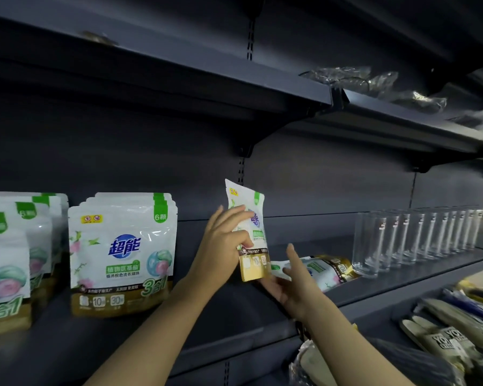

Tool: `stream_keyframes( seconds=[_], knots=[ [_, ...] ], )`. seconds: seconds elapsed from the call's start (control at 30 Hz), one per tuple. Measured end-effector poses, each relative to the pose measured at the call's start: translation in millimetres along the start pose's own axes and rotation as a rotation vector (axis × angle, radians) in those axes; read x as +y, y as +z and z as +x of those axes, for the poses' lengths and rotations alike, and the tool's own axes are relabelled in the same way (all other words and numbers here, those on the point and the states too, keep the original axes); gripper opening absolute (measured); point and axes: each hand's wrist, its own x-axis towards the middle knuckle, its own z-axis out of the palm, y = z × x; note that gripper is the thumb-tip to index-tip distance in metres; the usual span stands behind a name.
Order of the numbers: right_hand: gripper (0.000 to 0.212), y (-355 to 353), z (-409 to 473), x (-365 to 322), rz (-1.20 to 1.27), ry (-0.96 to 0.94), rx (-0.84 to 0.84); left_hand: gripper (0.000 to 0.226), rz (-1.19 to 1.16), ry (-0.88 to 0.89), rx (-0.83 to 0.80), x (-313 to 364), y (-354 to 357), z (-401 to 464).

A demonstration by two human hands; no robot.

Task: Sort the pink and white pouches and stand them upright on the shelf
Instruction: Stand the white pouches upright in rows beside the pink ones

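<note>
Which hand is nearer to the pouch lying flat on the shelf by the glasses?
Right. The right hand sits just in front of the lying pouch, overlapping its left end. The left hand is further left, gripping the upright pouch.

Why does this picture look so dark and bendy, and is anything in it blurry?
Head view: the dark shelf takes up much of the frame and the light is dim, so only the white pouches stand out. The wide-angle lens bows the shelf edges. The front standing pouch shows glare streaks. The held pouch, the left hand and the right hand look slightly soft, as do the glasses.
</note>
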Motion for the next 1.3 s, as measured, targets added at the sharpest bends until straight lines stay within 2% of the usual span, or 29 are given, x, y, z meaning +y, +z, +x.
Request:
stream_keyframes(
  seconds=[0.1,0.23,0.3,0.4,0.5,0.63,0.7,0.8,0.87,0.97,1.07,1.2,1.3],
  knots=[
    [0.04,1,-11,1,-0.091,-0.003,-0.212,0.03,-0.067,0.019,0.024,7,-21,-4],
    [0.087,-1,-4,10,-0.061,0.004,-0.242,0.029,-0.097,-0.019,0.051,4,-43,-15],
    [0.096,1,-5,12,-0.057,-0.01,-0.322,0.032,-0.233,-0.108,0.005,3,-55,-17],
    [0.084,9,-13,17,-0.174,-0.073,-0.416,0.053,-0.575,-0.399,-0.111,5,-75,-18],
    [0.05,20,-25,15,-0.175,-0.157,-0.362,0.067,-0.708,-0.599,-0.255,7,-98,-19],
    [0.029,46,-45,12,-0.224,-0.252,-0.332,0.062,-0.93,-0.718,-0.253,9,-124,-16],
    [0.029,58,-54,11,-0.198,-0.298,-0.32,0.052,-1.03,-0.768,-0.205,7,-137,-16],
    [0.042,77,-64,14,-0.179,-0.375,-0.332,0.045,-0.931,-0.714,-0.203,4,-151,-22],
    [0.043,91,-69,22,-0.199,-0.391,-0.384,0.069,-0.833,-0.647,-0.138,0,-161,-29],
    [0.035,111,-76,39,-0.228,-0.36,-0.464,0.1,-0.773,-0.681,-0.106,-13,-180,-40],
    [0.025,127,-78,55,-0.242,-0.332,-0.521,0.101,-0.746,-0.721,-0.107,-28,-203,-54],
    [0.035,150,-80,76,-0.236,-0.326,-0.575,0.098,-0.673,-0.734,-0.093,-36,-228,-69],
    [0.039,170,-83,104,-0.327,-0.371,-0.578,0.098,-0.531,-0.739,-0.102,-45,-256,-89]
  ],
)
